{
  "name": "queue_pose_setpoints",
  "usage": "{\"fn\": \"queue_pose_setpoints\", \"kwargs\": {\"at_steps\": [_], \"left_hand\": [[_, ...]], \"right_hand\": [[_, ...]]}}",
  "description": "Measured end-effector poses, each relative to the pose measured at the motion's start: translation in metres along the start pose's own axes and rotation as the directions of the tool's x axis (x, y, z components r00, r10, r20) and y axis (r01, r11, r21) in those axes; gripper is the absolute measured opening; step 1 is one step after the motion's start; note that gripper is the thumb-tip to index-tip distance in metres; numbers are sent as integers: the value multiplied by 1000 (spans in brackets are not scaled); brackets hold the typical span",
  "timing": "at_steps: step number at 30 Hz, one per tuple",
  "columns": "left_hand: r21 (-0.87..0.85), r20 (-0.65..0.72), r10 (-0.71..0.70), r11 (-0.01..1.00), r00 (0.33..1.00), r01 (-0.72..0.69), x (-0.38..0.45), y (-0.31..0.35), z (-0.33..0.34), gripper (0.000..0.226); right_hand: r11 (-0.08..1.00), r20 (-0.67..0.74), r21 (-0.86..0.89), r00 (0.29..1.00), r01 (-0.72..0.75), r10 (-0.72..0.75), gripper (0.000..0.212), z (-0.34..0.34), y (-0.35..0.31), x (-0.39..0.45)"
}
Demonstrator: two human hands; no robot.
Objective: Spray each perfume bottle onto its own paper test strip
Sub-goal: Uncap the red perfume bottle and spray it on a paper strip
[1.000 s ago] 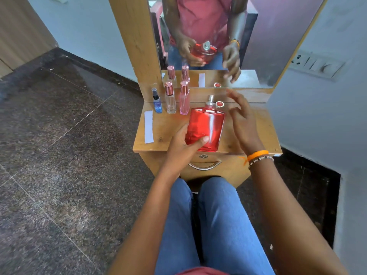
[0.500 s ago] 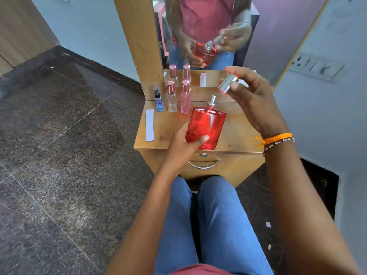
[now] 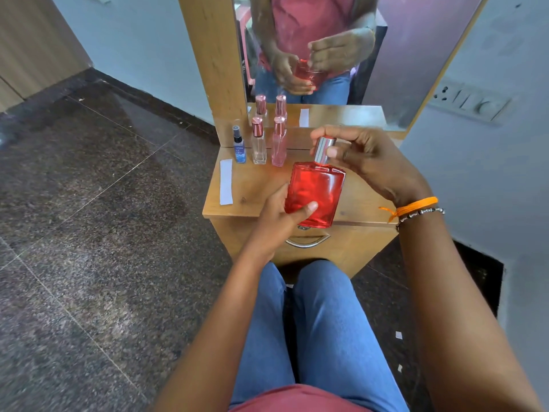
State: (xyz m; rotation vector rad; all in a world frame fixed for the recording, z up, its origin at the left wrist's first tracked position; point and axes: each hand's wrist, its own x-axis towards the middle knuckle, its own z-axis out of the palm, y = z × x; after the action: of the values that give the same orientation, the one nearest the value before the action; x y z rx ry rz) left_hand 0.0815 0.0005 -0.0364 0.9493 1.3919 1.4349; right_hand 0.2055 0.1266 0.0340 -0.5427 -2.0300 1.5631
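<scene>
Gripping the smooth, fragile glass red bottle by its flat faces, left hand clamped, my right hand pinches its cap.

Right hand a second ago open beside red bottle, silver cap then standing on desk near bottle's neck. Half a second ago hand raised, cap pinched in fingers, well clear above bare sprayer nozzle. Now hand lowered; cap sits over bottle's neck, nozzle hidden beneath it, thumb and fingertips gripping cap's sides. Desk spot beside bottle where cap stood now bare. Mirror reflection shows same hand down at bottle top.
</scene>
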Motion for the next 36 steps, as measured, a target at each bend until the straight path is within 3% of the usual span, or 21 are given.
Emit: {"fn": "queue_pose_setpoints", "kwargs": {"at_steps": [4, 7, 14, 16, 18, 21, 25, 28, 32, 34, 36], "left_hand": [[-12, -38, 27, 1000, 999, -27, -2, -6, 3, 34], [15, -110, 84, 996, 990, -82, -1, -7, 9, 32], [148, -181, 163, 980, 970, -137, 0, -12, 15, 34], [164, -147, 166, 976, 975, -142, -1, -9, 14, 33], [136, -68, 143, 982, 987, -133, -1, -4, 8, 34], [3, 60, 45, 999, 997, -45, 2, 5, 0, 42], [29, 190, -50, 999, 981, 45, 6, 9, -4, 51], [41, 184, -52, 998, 981, 46, 8, 7, -1, 46], [339, -18, 9, 941, 1000, -2, 13, 8, 2, 39], [550, -149, 112, 835, 982, -12, 15, 2, -1, 31], [739, -187, 199, 674, 962, 4, 13, -5, -5, 29]], "right_hand": [[1000, -61, -18, 998, -21, 20, 33, 9, -1, -4], [995, -183, -90, 983, -44, 26, 38, 20, -4, -1], [949, -508, -279, 861, -149, -14, 33, 42, 0, -2], [973, -473, -211, 881, -95, -17, 34, 39, -2, -10], [996, -338, -66, 941, -56, 31, 43, 27, -1, -22], [997, -159, -36, 985, -71, 64, 44, 13, 9, -39], [993, -106, -36, 988, -114, 109, 38, 3, 9, -46], [983, -145, -110, 981, -144, 128, 31, 4, 7, -42], [960, -391, -173, 910, -222, 140, 23, 10, 17, -31], [940, -536, -237, 840, -244, 83, 22, 13, 22, -23], [920, -615, -305, 788, -247, 7, 23, 19, 23, -14]]}}
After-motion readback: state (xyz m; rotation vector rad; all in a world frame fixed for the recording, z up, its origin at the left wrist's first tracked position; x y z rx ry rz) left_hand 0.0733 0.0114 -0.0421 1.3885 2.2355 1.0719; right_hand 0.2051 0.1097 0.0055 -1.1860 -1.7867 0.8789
